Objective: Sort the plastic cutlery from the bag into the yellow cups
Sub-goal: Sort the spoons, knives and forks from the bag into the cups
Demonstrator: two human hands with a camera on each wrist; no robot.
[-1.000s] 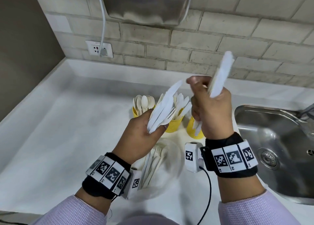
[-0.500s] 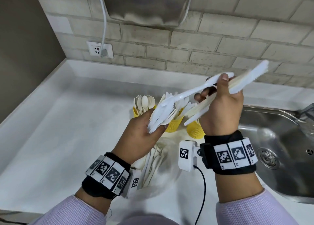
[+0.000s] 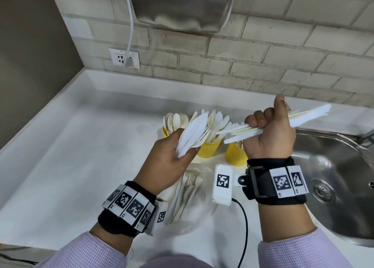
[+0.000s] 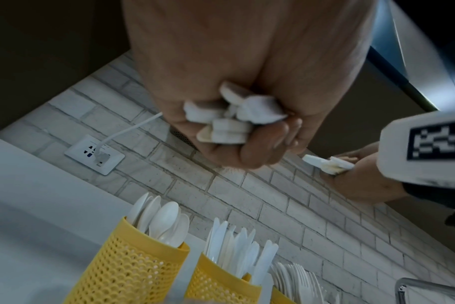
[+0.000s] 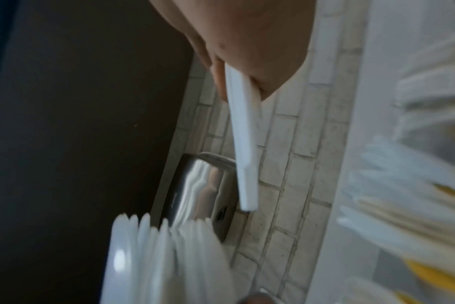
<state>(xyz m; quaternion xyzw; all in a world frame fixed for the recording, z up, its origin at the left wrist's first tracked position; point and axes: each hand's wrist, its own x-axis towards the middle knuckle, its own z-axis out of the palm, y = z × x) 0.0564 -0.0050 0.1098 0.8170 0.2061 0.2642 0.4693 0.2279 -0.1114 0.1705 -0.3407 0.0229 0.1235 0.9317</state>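
Note:
My left hand grips a fanned bundle of white plastic knives by the handles, blades pointing up and away; the handle ends show in its fist. My right hand grips a second bundle of white cutlery held nearly level, thumb raised. Below them stand three yellow mesh cups: one with spoons, one with knives, one with forks. The clear bag with more cutlery lies on the counter under my left wrist.
A steel sink is sunk into the counter at the right. The white counter stretches to the left. The brick wall carries a socket with a plugged cable, and a steel appliance hangs above. A black cable trails from my right wrist.
My right hand has tipped its bundle from upright to nearly level and drawn it right, away from the left bundle. The left hand has stayed in place with its knives.

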